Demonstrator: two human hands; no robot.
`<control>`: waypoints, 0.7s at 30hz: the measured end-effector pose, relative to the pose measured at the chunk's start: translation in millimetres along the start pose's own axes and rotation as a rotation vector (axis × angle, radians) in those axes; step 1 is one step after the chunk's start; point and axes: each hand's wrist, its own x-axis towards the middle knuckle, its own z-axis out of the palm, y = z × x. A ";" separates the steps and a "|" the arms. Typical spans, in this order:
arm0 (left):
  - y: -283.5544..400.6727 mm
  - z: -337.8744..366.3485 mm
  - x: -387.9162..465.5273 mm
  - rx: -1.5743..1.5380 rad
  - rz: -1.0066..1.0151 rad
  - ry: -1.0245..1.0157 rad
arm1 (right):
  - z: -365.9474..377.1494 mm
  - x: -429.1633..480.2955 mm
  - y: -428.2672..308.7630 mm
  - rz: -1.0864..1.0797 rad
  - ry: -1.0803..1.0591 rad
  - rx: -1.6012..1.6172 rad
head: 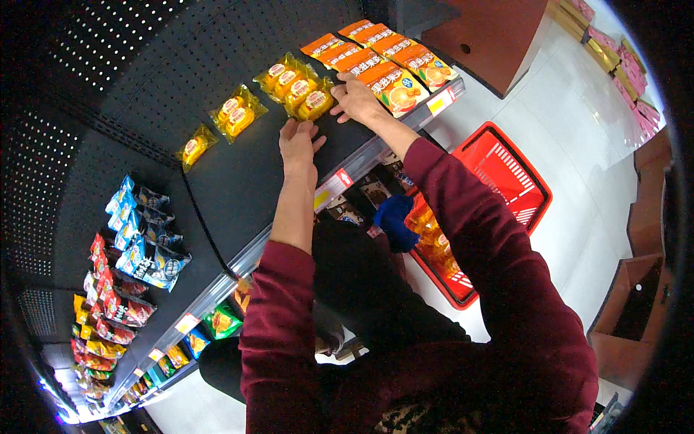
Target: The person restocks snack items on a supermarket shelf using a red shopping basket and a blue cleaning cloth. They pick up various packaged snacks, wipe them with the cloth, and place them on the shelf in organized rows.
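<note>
On a black shop shelf, my right hand has its fingertips at the right edge of a group of yellow snack packs in clear wrappers. My left hand is just in front of the nearest pack of that group, its fingers partly bent. Whether either hand touches the packs is hard to tell. Further left lie a clear pack with yellow pieces and a smaller one. Rows of orange pouches with fruit pictures lie to the right of my right hand.
A red shopping basket stands on the floor at right, with orange-yellow packs and a blue item near it. Blue bags and red bags stand at the shelf's left. A clear price rail edges the shelf.
</note>
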 end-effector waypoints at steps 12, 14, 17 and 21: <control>26.1 6.0 -101.0 0.085 -0.179 -0.641 | -127.8 -145.4 31.3 -0.072 0.028 0.198; 29.2 1.8 -122.2 0.228 -0.164 -0.706 | -149.6 -178.7 47.6 -0.011 0.004 0.198; 28.0 7.6 -140.5 0.338 -0.127 -0.719 | -180.6 -235.7 87.7 0.068 0.080 0.162; 44.4 -2.5 -147.0 0.350 -0.078 -0.652 | -210.9 -301.2 157.6 0.226 0.071 0.043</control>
